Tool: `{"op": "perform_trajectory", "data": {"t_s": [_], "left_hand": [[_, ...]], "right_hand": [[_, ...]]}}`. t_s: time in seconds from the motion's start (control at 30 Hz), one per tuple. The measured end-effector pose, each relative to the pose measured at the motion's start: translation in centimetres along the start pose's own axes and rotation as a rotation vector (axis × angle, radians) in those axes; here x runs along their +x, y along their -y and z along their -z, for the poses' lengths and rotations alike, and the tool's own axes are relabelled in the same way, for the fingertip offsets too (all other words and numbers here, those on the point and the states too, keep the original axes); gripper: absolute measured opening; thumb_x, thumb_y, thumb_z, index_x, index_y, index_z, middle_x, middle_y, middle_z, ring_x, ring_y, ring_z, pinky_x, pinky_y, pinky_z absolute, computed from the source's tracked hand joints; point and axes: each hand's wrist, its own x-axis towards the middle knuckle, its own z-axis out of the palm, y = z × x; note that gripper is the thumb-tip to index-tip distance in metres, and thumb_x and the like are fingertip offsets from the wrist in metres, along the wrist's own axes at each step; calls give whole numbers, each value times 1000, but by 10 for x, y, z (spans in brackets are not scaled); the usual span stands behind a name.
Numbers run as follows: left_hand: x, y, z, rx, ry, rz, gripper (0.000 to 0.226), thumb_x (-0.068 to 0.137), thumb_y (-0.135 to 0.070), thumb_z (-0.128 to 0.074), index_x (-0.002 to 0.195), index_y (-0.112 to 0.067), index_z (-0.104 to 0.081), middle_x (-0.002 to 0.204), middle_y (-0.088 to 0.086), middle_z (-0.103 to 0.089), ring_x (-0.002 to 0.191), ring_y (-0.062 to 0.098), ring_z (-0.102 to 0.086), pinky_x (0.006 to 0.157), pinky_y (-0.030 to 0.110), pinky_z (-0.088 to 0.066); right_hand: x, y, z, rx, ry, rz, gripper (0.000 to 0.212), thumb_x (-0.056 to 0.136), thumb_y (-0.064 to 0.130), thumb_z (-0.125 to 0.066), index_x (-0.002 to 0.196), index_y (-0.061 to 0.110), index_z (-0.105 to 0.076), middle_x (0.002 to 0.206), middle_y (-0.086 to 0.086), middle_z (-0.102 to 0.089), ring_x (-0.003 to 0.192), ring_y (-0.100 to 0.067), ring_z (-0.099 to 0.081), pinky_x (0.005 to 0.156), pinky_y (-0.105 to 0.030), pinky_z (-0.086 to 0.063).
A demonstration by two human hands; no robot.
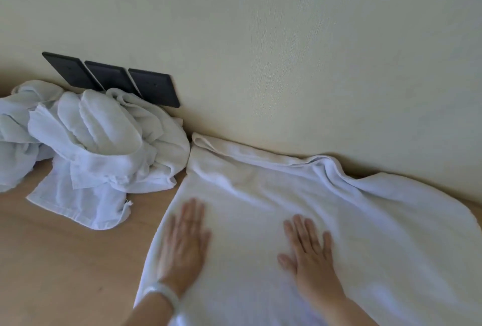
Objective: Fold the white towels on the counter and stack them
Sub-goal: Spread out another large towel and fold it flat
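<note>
Nearest: both forearms come in from the bottom edge, pale bracelet point(161, 293) on the left wrist; left hand point(186, 242) & right hand point(309, 250) lie flat, palms down, on the spread towel point(287, 190), fingers straight & pointing twd the wall, gripping nothing; hands apart, bare cloth between them; both a bit blurred. Towel lies on the wooden counter point(65, 260), right under & ahead of the hands; its long axis runs left-right along the wall, w/ far more cloth off to the right; left hand sits just inside the towel's left edge, right hand approx mid-towel, so the right is nearer the big loose end. Far edge is rucked into a ridge against the wall point(287, 52); prob needs smoothing first, then I'd guess a fold across the long axis, right end over to left. Farther left, a heap of unfolded towels point(104, 138) sits right against the spread one's far-left corner; behind it, three black plates point(112, 78) on the wall.
</note>
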Motion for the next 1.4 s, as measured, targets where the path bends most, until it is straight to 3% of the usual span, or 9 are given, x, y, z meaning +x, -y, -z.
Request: {"op": "perform_trajectory", "data": {"t_s": [0.13,0.3,0.43,0.57,0.8,0.9,1.07,1.17,1.4], "left_hand": [[14,14,18,-40,-12,241,66,99,-50,-11,157,-18,-13,164,7,-9,151,25,-9,122,46,-6],[-51,-38,6,25,53,-136,60,99,-47,-31,155,-27,-24,164,3,-13,150,25,-16,116,55,-15],[-79,-25,-2,77,103,-122,61,98,-49,-32,155,-30,-22,164,-1,-14,150,22,-17,115,56,-17],[-98,-9,4,109,106,-162,61,98,-48,-31,155,-29,-21,164,-2,-15,150,21,-17,116,55,-19],[-97,-30,20,53,56,-185,55,101,-45,-26,140,-16,-52,151,7,-41,140,28,-40,112,54,-27],[-59,-77,19,28,120,-278,57,101,-46,-25,149,-19,-39,160,6,-27,148,27,-23,115,58,-21],[19,-123,7,89,342,-161,78,80,-67,8,153,-38,13,159,-4,29,146,31,26,112,71,1],[15,-117,-5,125,375,-146,77,79,-71,10,150,-42,20,156,-7,35,144,31,31,108,75,3],[-72,-95,-1,188,324,-192,71,92,-67,-19,151,-30,-34,161,4,-24,144,38,-28,88,79,-30]], "right_hand": [[6,5,1,-10,30,-39,67,99,62,-9,157,29,-11,165,1,-11,151,-20,-2,118,-48,1],[3,9,3,36,50,-44,69,98,61,-9,155,26,-22,164,1,-11,150,-19,-7,118,-48,0],[0,-1,20,16,-18,-118,69,99,58,-7,150,22,-37,161,-4,-26,147,-26,-25,112,-56,-18],[-37,-21,18,-10,75,-379,79,88,67,-2,156,30,-16,165,-3,-13,150,-34,-14,112,-68,-14],[-84,7,8,12,86,-378,76,96,66,-6,142,22,-47,147,-10,-49,128,-43,-50,89,-74,-37],[-75,4,16,83,93,-371,80,98,63,-6,133,18,-60,142,-10,-55,123,-40,-56,91,-67,-41],[-37,-40,33,-5,144,-455,66,100,58,-20,158,28,-9,166,1,4,151,-34,-1,114,-67,-10],[-40,-47,30,7,201,-516,72,96,65,-14,155,34,14,162,8,24,150,-35,10,112,-70,-9],[-117,-9,11,62,259,-443,78,76,69,-33,137,23,-51,145,-5,-52,120,-43,-46,74,-73,-42]]}}
